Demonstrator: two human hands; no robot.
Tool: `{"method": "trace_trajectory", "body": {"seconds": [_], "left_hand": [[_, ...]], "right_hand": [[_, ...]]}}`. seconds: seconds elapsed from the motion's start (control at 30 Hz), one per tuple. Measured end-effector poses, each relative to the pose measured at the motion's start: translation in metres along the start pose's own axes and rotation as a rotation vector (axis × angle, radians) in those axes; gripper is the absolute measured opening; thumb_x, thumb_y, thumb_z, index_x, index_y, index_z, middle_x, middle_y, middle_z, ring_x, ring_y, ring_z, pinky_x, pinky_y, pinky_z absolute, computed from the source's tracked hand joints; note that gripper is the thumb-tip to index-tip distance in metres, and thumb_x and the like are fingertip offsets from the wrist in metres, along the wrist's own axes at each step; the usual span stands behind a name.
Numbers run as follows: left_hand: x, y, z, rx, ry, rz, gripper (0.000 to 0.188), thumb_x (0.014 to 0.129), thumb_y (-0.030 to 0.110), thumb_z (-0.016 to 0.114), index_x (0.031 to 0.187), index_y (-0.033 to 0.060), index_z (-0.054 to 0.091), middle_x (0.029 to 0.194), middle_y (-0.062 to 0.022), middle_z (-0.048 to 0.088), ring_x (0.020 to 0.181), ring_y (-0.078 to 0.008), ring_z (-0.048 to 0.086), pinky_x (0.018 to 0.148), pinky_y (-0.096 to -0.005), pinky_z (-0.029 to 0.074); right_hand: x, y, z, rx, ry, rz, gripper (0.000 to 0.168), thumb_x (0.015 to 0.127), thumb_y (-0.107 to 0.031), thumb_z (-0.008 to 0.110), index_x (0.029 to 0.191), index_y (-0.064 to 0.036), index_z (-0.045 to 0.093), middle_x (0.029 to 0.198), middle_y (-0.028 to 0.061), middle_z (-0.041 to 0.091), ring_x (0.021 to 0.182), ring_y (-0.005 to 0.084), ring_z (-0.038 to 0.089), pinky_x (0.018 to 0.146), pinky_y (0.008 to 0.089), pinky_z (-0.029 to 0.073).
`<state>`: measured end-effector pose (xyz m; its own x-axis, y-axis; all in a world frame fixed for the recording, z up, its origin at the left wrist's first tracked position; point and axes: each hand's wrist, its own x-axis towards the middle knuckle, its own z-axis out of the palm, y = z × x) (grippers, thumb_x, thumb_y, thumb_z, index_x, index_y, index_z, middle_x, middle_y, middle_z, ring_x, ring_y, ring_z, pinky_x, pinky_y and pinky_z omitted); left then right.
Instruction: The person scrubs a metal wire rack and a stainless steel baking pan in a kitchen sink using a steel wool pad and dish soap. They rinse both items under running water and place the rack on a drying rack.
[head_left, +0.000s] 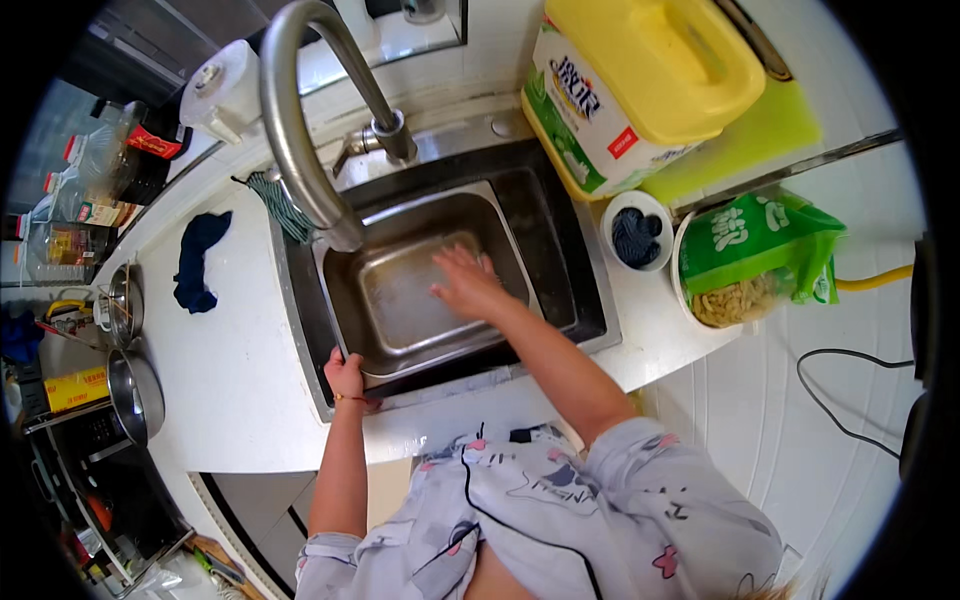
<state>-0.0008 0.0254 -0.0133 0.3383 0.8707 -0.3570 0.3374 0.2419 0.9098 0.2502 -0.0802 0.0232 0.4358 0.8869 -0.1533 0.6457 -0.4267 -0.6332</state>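
A rectangular stainless steel basin (412, 364) sits inside the dark kitchen sink (592, 304). At its near left corner my left hand (346, 375) grips the rim, thumb on top. My right hand (466, 281) is over the inside of the basin, palm down with fingers spread and nothing seen in its grasp; whether it touches the basin floor I cannot tell. The curved metal faucet (283, 112) arches over the basin's far left corner. A striped green cloth (283, 206) hangs on the sink's left edge. On the counter to the left lies a dark blue cloth (199, 262).
Right of the sink stand a large yellow detergent container (600, 97), a white bowl holding a dark scrubber (636, 231), and a green bag (750, 247) in a round container. Bottles (82, 195) and metal bowls (139, 397) line the left side. The counter edge (397, 450) is before me.
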Motion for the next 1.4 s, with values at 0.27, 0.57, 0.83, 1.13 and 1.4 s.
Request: {"method": "trace_trajectory", "body": {"seconds": [0.27, 0.57, 0.83, 1.13, 1.4], "left_hand": [[-0.002, -0.001, -0.027, -0.114, 0.053, -0.147, 0.023, 0.063, -0.004, 0.045, 0.083, -0.0024, 0.057, 0.078, -0.0052, 0.059, 0.067, -0.0129, 0.053, 0.064, -0.0226, 0.042], [-0.011, 0.009, -0.036, -0.082, 0.13, -0.22, 0.016, 0.062, -0.005, 0.046, 0.075, -0.0015, 0.055, 0.072, -0.0024, 0.056, 0.061, -0.0103, 0.05, 0.059, -0.0215, 0.04], [-0.015, 0.003, -0.024, -0.194, 0.191, -0.225, 0.015, 0.063, -0.004, 0.047, 0.074, 0.0009, 0.055, 0.069, -0.0009, 0.054, 0.061, -0.009, 0.048, 0.058, -0.0213, 0.039], [0.007, -0.001, -0.028, -0.205, 0.124, -0.219, 0.019, 0.064, -0.004, 0.043, 0.079, -0.0006, 0.054, 0.074, -0.0045, 0.057, 0.063, -0.0115, 0.051, 0.06, -0.022, 0.042], [0.013, 0.019, -0.021, -0.149, 0.176, -0.211, 0.013, 0.063, -0.002, 0.045, 0.074, 0.001, 0.052, 0.069, -0.0032, 0.054, 0.06, -0.0116, 0.049, 0.06, -0.022, 0.041]], "right_hand": [[0.031, 0.163, -0.024, 0.137, 0.244, 0.36, 0.037, 0.072, -0.014, 0.054, 0.108, -0.009, 0.047, 0.112, 0.0182, 0.044, 0.104, 0.0316, 0.044, 0.083, 0.0388, 0.038], [0.058, 0.168, 0.074, -0.463, -0.21, 0.081, 0.044, 0.078, -0.018, 0.042, 0.121, -0.026, 0.038, 0.131, 0.0082, 0.022, 0.121, 0.0371, 0.016, 0.091, 0.0582, 0.021], [0.054, 0.166, 0.028, -0.589, 0.047, 0.096, 0.044, 0.074, -0.021, 0.047, 0.117, -0.012, 0.042, 0.125, 0.0096, 0.033, 0.114, 0.0324, 0.031, 0.092, 0.0461, 0.028], [-0.022, 0.196, 0.128, 0.38, -0.383, 0.132, 0.044, 0.073, -0.021, 0.049, 0.114, -0.008, 0.045, 0.122, 0.0129, 0.038, 0.113, 0.0302, 0.034, 0.093, 0.0428, 0.027], [-0.034, 0.129, 0.09, 0.084, -0.307, -0.191, 0.037, 0.076, -0.023, 0.044, 0.111, -0.009, 0.048, 0.119, 0.0131, 0.041, 0.112, 0.0281, 0.036, 0.094, 0.0385, 0.027]]}}
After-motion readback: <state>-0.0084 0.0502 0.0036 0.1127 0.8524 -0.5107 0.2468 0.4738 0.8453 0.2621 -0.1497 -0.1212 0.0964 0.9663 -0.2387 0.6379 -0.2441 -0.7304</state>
